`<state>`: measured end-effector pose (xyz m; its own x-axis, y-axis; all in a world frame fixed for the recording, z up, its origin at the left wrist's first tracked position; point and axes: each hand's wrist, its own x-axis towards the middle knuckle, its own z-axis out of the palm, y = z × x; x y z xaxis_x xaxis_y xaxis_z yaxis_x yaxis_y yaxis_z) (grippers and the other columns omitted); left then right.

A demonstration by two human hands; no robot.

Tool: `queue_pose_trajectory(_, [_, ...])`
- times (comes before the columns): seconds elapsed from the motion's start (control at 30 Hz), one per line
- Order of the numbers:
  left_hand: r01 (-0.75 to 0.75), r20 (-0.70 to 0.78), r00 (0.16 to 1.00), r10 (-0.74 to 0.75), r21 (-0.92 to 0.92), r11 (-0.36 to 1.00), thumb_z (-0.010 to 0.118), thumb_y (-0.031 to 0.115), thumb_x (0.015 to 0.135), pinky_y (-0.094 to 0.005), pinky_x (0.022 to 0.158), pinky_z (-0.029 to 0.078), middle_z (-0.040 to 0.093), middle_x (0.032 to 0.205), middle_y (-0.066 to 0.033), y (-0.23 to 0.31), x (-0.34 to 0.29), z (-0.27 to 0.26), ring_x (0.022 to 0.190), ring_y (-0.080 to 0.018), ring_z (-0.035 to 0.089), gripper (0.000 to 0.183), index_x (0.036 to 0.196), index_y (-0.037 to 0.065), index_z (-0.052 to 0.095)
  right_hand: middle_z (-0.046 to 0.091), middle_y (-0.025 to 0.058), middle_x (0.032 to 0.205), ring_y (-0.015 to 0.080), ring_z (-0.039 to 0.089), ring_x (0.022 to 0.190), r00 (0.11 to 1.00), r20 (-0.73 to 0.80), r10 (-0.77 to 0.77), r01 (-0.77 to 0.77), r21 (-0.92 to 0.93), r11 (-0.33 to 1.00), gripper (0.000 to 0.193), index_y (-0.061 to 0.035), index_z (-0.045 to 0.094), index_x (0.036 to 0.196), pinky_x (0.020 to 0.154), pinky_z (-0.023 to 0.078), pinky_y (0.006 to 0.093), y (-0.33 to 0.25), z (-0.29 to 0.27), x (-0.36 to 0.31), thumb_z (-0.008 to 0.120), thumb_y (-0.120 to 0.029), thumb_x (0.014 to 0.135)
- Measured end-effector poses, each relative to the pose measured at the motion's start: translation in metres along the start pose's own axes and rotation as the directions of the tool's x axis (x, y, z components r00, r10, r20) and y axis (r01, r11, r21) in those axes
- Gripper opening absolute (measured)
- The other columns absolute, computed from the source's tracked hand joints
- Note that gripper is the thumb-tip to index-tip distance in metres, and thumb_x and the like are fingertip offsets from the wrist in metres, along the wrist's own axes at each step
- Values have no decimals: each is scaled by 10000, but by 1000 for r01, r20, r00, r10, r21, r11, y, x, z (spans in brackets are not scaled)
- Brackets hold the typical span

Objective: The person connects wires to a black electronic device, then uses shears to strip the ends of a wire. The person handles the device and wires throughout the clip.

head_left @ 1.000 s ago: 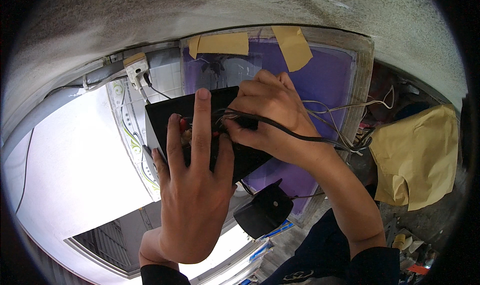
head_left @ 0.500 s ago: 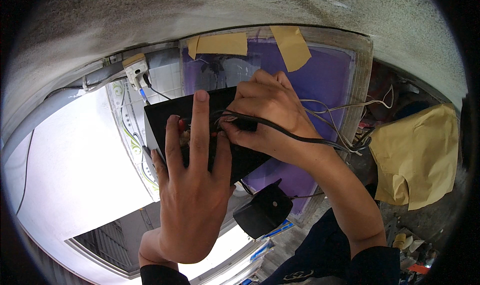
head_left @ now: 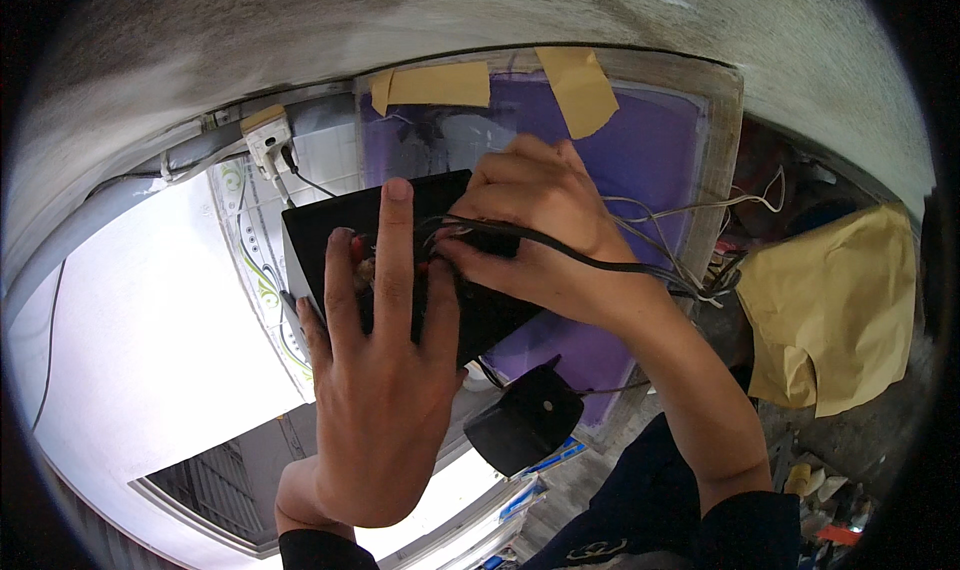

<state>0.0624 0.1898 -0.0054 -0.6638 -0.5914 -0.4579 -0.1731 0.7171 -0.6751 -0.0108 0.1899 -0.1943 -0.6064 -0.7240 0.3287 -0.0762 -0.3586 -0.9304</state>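
Observation:
A black box (head_left: 490, 315) with a pale side sits tilted under both hands, a red part (head_left: 358, 248) showing on its face. My left hand (head_left: 385, 410) lies over the box with fingers stretched and spread, fingertips touching its face around the red part. My right hand (head_left: 545, 220) is closed in a pinch at the middle of the face, on the thin end of a black cable (head_left: 590, 260). The cable runs back over my right wrist. My fingers partly hide the pinched end and the parts around it.
Behind the box leans a purple framed panel (head_left: 650, 160) with brown paper pieces (head_left: 578, 90). A white socket adapter (head_left: 266, 140) with plugs is at the left. A black boxy object (head_left: 525, 420) sits below the box; pale wires (head_left: 690, 210) and brown paper (head_left: 830, 310) lie right.
The whole view has shifted very slightly. Both hands keep nearly the same places on the box, and the right fingers still pinch the cable end.

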Motion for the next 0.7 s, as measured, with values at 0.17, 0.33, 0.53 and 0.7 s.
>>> queue_pose_trajectory(0.17, [2, 2, 1000, -2, 30, 1000, 986, 163, 586, -500, 1192, 500, 179, 1742, -134, 0, 2, 1, 1502, -423, 365, 821, 1342, 81, 677, 671, 8, 870, 201, 600, 901, 1000, 0, -11, 11, -3, 1000, 205, -96, 781, 898, 820, 411, 386, -1, 4, 2, 857, -231, 763])
queue_pose_trajectory(0.33, [3, -6, 1000, -3, -21, 1000, 985, 164, 583, -498, 1207, 486, 170, 1745, -125, 0, 2, 0, 1503, -419, 361, 843, 1360, 81, 668, 665, 2, 876, 203, 588, 902, 1000, 18, -11, 11, -10, 1000, 207, -96, 780, 903, 819, 404, 386, -3, 2, 2, 851, -229, 762])
queue_pose_trajectory(0.53, [-7, 6, 1000, 7, -15, 1000, 981, 165, 586, -491, 1213, 477, 165, 1745, -127, -2, 3, 0, 1502, -433, 358, 856, 1376, 81, 662, 657, -4, 875, 202, 574, 895, 999, 32, -18, 18, -17, 1000, 193, -106, 781, 904, 819, 400, 385, -2, 3, 3, 849, -232, 774])
queue_pose_trajectory(0.7, [3, 30, 1000, -3, 5, 1000, 977, 164, 581, -501, 1206, 482, 170, 1745, -126, -1, 3, -2, 1501, -442, 359, 870, 1386, 104, 654, 651, -3, 881, 208, 582, 919, 999, 20, -33, 33, -12, 999, 195, -118, 784, 920, 844, 413, 395, -1, 4, 2, 851, -229, 774])
